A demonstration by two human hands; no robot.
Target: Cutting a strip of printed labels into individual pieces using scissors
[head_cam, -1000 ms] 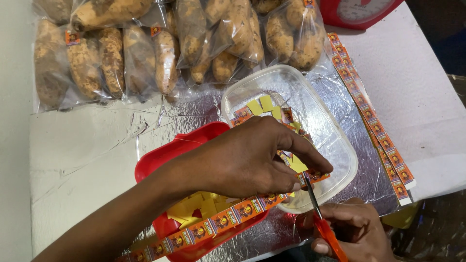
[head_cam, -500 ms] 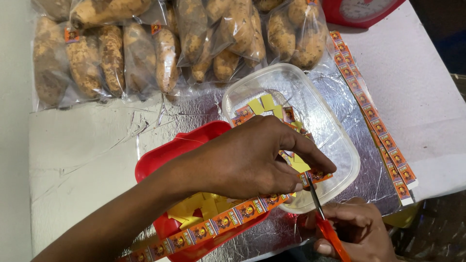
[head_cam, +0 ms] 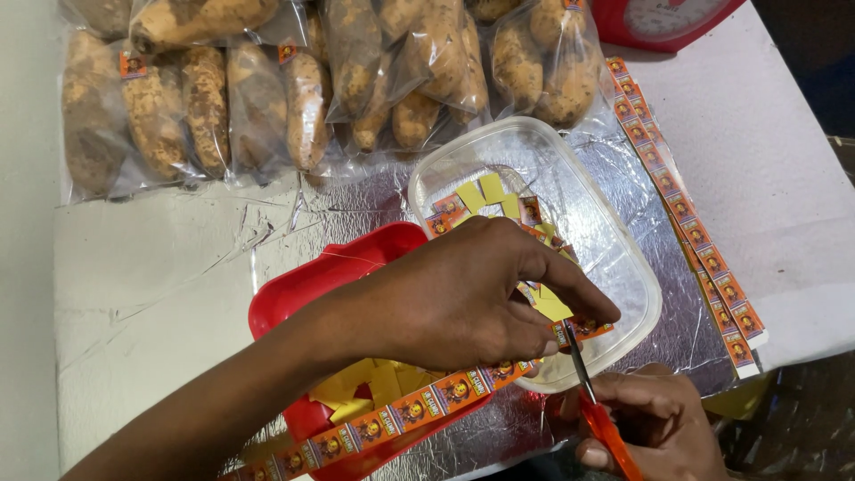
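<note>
1. Orange sticker strip (head_cam: 419, 411) runs from 7 o'clock to centre, pinched at its end in my left hand (head_cam: 463, 298) over the clear tub (head_cam: 614, 240).
2. My right hand (head_cam: 650, 428) at 5 o'clock grips red scissors (head_cam: 592, 401), blades at the strip.
3. Bagged sweet potatoes (head_cam: 303, 89) lie at 12 o'clock on the bench (head_cam: 151, 285).

White tabletop (head_cam: 775, 169) with a crinkled silver foil sheet (head_cam: 303, 223) spread over the middle. Pale wall (head_cam: 22, 267) along the left edge. Dark, dim floor (head_cam: 802, 410) at lower right. Bright, even light from above.
</note>
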